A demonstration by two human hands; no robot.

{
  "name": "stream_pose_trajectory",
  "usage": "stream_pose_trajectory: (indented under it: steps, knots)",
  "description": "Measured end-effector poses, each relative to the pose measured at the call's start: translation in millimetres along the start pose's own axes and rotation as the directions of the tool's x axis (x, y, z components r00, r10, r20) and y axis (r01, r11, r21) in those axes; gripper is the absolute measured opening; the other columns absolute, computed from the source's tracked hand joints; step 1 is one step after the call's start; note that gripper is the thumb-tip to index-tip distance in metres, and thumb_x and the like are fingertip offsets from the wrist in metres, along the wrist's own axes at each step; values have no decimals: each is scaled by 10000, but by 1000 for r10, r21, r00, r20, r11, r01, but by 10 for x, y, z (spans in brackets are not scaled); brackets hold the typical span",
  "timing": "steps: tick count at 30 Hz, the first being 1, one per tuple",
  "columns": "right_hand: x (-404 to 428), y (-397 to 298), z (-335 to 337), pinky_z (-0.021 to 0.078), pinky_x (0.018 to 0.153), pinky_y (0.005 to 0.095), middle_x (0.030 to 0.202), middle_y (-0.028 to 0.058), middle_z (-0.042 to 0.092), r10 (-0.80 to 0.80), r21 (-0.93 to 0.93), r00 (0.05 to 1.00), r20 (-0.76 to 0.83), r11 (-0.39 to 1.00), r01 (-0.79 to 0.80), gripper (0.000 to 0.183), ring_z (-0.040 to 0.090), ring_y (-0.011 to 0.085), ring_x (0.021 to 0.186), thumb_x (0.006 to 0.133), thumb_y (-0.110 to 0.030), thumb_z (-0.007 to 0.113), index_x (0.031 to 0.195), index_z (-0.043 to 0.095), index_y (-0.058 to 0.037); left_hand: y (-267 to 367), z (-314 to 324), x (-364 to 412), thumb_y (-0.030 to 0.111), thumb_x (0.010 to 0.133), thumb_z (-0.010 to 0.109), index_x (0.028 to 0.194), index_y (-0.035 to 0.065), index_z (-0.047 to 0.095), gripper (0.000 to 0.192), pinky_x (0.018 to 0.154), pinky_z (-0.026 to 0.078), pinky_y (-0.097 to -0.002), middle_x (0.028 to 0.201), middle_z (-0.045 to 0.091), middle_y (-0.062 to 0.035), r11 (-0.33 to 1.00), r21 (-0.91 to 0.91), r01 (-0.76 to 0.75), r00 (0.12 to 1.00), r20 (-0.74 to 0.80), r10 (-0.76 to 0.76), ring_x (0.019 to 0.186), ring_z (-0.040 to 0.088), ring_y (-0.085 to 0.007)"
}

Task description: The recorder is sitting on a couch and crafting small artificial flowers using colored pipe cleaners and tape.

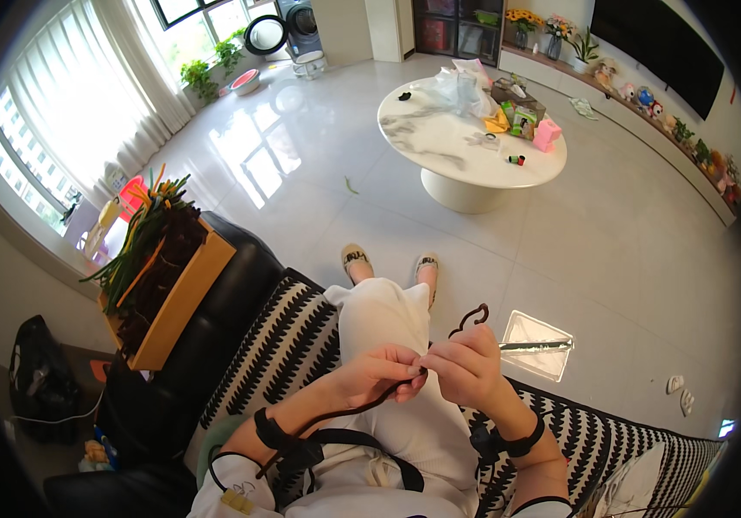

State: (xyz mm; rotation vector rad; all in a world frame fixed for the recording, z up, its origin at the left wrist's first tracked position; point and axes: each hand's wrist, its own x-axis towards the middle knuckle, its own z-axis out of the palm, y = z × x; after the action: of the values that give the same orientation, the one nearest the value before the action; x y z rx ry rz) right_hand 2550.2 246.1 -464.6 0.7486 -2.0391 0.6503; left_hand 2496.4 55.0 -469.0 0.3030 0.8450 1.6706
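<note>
A dark brown pipe cleaner runs between my two hands above my lap. My left hand is closed on it, and its long end trails back along my left forearm. Beside it, almost touching, my right hand pinches the same strand at the fingertips. A bent, hooked end of brown pipe cleaner stands up beyond my right knuckles. The point where the fingers meet is partly hidden. On the sofa arm at left, a wooden box holds bundles of brown, green and orange pipe cleaners.
A round marble-patterned table ahead carries plastic bags, a tissue box, a pink box and small spools. Below me is a sofa with a black-and-white patterned cover. A black bag lies at far left. White slippers are on the floor at right.
</note>
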Motion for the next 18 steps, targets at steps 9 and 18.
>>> stream_pose_trajectory:
  steps: [9,18]
  knots:
    - [-28,76,55,371,615,298,811,-24,619,90,17,995,-31,996,-90,265,507,186,690,585,-7,669,832,655,-102,27,-80,22,138,946,559,872,2,586,157,646,431,-222,821,580,-43,979,149,-140,984,-85,153,706,522,-104]
    - [84,283,-102,465,615,339,745,97,610,401,275,852,336,824,-496,193,585,264,679,716,64,637,882,661,-33,224,-70,-170,118,961,518,889,-12,564,156,580,462,-247,734,564,-55,969,191,-156,923,-321,212,611,536,-131]
